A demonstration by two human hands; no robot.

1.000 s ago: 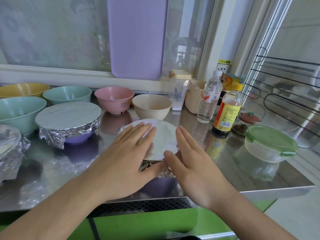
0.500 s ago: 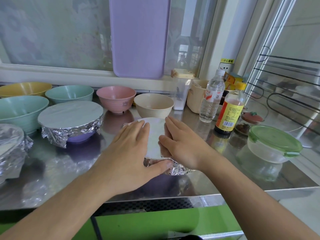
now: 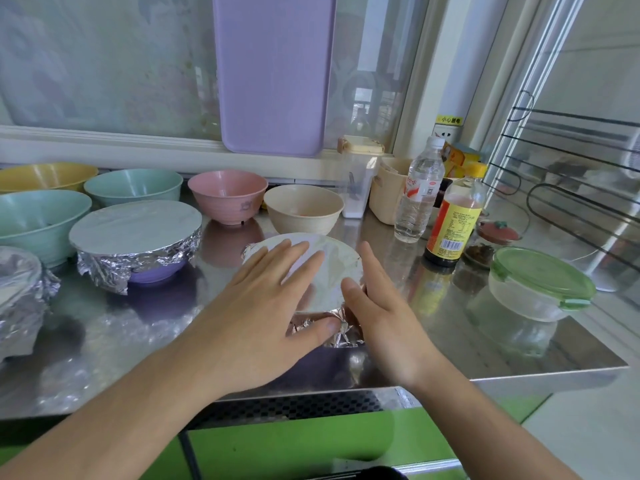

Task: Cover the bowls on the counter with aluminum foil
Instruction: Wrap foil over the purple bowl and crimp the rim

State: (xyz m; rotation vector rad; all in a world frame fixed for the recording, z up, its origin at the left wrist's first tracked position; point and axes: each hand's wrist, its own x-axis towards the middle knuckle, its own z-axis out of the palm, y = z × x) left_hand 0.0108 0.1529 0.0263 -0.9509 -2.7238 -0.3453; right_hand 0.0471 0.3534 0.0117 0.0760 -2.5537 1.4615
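A yellow sticker (image 3: 449, 120) (by the wall socket) reads "小心触电".

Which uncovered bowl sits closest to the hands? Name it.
The cream bowl, directly behind the foil-covered bowl under the hands. The pink bowl, green bowls and yellow bowl stand farther left.

Bright, soft daylight comes through the frosted window (image 3: 104, 64) behind the desk (image 3: 519, 341), and the steel surface mirrors the bowls and bottles in hazy reflections. Shadows are faint. Wide-angle distortion bends the window frame and wire rack (image 3: 571, 161) at the edges. The forearms nearest the camera look slightly soft.
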